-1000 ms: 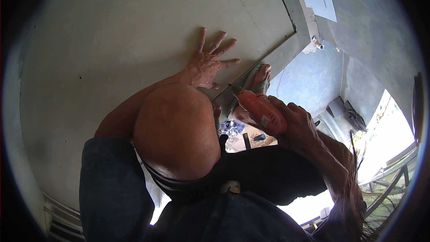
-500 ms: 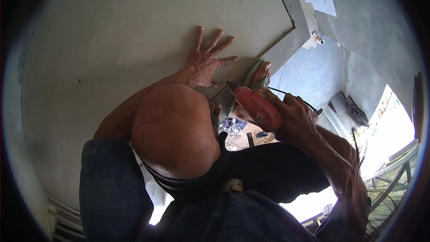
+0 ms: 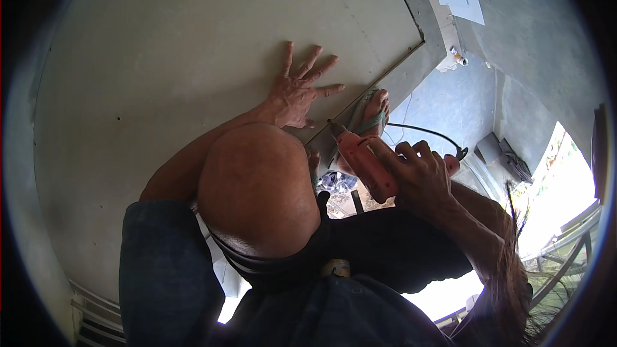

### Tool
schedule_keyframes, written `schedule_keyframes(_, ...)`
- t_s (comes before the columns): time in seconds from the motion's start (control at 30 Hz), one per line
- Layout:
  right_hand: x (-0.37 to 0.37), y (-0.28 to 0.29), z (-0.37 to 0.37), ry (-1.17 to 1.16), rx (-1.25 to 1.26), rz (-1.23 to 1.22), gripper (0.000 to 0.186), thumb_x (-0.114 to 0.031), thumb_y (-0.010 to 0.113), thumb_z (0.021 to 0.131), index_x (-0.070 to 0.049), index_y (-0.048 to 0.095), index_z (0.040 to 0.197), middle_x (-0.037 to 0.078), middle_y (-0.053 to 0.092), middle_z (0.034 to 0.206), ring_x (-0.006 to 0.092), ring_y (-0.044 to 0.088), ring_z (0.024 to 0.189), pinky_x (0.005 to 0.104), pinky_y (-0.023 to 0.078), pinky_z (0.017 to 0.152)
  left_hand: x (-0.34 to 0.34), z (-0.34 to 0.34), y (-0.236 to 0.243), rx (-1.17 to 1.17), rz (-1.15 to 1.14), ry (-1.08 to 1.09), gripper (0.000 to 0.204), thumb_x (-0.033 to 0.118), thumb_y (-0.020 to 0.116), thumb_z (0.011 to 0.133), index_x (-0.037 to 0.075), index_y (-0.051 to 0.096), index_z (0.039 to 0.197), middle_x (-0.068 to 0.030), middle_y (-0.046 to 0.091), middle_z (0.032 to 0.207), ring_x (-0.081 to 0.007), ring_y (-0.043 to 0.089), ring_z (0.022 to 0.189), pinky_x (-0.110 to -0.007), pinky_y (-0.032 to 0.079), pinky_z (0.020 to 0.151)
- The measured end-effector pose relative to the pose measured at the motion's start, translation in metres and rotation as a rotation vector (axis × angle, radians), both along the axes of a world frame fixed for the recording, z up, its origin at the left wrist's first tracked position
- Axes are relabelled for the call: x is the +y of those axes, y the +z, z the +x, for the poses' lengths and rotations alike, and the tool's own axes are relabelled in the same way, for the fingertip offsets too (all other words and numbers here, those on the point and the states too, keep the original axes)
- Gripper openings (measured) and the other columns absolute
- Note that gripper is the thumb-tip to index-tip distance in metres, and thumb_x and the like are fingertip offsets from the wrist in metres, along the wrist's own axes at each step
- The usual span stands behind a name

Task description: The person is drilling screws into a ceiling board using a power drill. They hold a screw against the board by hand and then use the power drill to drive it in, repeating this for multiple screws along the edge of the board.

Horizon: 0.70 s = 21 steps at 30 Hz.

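Observation:
My left hand (image 3: 297, 97) lies with fingers spread on a large pale grey panel (image 3: 193, 45), near the panel's edge. My right hand (image 3: 418, 177) grips a red power drill (image 3: 367, 166) by its body, its fingers wrapped round the handle. The drill's dark nose reaches the panel edge just beyond my left thumb, at a small dark spot; whether the bit is inside the panel I cannot tell. A black cord (image 3: 430, 133) runs behind the drill. My bare knee (image 3: 260, 186) is raised between my arms, close to the panel.
My sandalled foot (image 3: 374, 112) stands right beside the panel edge and the drill. A grey frame strip (image 3: 411, 67) borders the panel. Dark flat pieces (image 3: 504, 156) lean by the bluish wall. A metal railing (image 3: 572, 250) stands at the lower right, by a bright opening.
My right hand has tilted the drill, swinging its rear slightly down and left while the nose stays at the panel edge. My left hand keeps its place on the panel.

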State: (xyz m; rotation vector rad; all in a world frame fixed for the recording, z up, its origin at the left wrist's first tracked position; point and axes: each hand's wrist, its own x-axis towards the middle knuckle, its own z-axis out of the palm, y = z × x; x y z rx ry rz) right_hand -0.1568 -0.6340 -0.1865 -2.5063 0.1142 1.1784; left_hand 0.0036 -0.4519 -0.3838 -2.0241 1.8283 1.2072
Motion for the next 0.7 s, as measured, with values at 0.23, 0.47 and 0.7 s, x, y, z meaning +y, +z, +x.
schedule_keyframes(0.23,-0.018,0.005,0.023,-0.214,0.014,0.236,0.082,-0.019,0.088,0.071,-0.021,0.055,0.147,0.010,0.073,0.108,0.0327,0.068,0.101,0.0460,0.056,0.083,0.008,-0.003,-0.003,-0.010,-0.046,0.015,0.105,0.077,0.074,0.072,0.053,0.021,0.160,-0.0012,-0.005,0.175,-0.0371,-0.010,0.159,-0.081,-0.004,0.116)
schedule_keyframes(0.47,-0.053,0.083,0.024,-0.757,-0.037,0.175,0.071,-0.014,0.083,0.071,-0.013,0.058,0.137,0.009,0.071,0.097,0.0273,0.068,0.088,0.0402,0.056,0.074,0.001,-0.011,-0.007,-0.023,-0.129,0.016,0.101,0.083,0.062,0.076,0.050,0.019,0.162,-0.0026,-0.005,0.175,-0.0398,-0.010,0.158,-0.084,-0.006,0.113)
schedule_keyframes(0.7,-0.076,0.135,-0.004,-1.342,-0.186,-0.101,0.060,-0.008,0.079,0.070,-0.005,0.061,0.127,0.008,0.070,0.087,0.0218,0.069,0.075,0.0345,0.056,0.065,-0.006,-0.037,-0.017,-0.059,-0.195,0.099,0.097,0.080,0.058,0.081,0.045,0.019,0.163,-0.0105,-0.002,0.174,-0.0517,-0.008,0.155,-0.085,-0.006,0.111)
